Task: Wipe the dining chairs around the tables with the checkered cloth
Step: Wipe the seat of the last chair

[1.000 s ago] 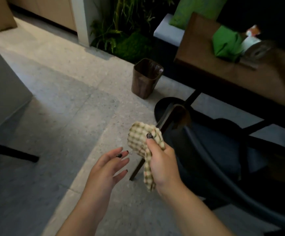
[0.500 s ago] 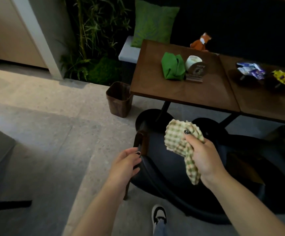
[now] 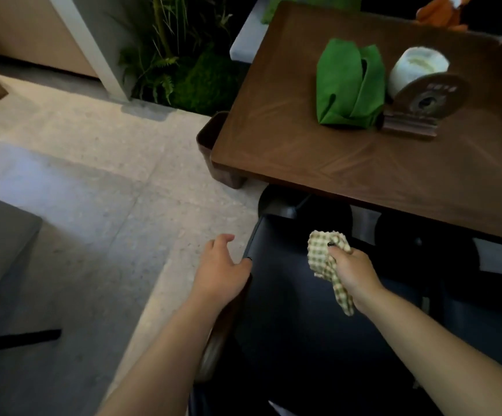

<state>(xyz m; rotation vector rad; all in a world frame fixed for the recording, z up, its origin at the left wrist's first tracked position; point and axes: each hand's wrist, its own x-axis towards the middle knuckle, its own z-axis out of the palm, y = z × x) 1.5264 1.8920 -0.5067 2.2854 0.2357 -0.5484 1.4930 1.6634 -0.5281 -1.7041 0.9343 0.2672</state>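
We are at a dark chair (image 3: 288, 310) pushed close to the tabletop (image 3: 318, 163), and by our reading the wiping here has not started. Our right hand (image 3: 353, 273) is curled round the bunched cloth (image 3: 323, 256), thumb on top, with a tail of it hanging down past the wrist. The cloth is over the seat, but we cannot tell whether it touches the seat or hangs just above it. Our left hand (image 3: 219, 271) rests on the chair's left edge, fingers loosely spread and only lightly bent, thumb over the rim; it looks like steadying more than a firm grip.

Nothing in view shows a surface already wiped, so we judge this chair's seat, back and frame are all left to do, and any other chairs after it. A second dark seat shape lies to the right under the tabletop, too dim to make out.

On the tabletop stand a green folded napkin (image 3: 348, 85), a white cup (image 3: 414, 70) and a round wooden sign (image 3: 423, 100). The sign bears some small marks near its top, too blurred to read. We see no brand or label anywhere else.
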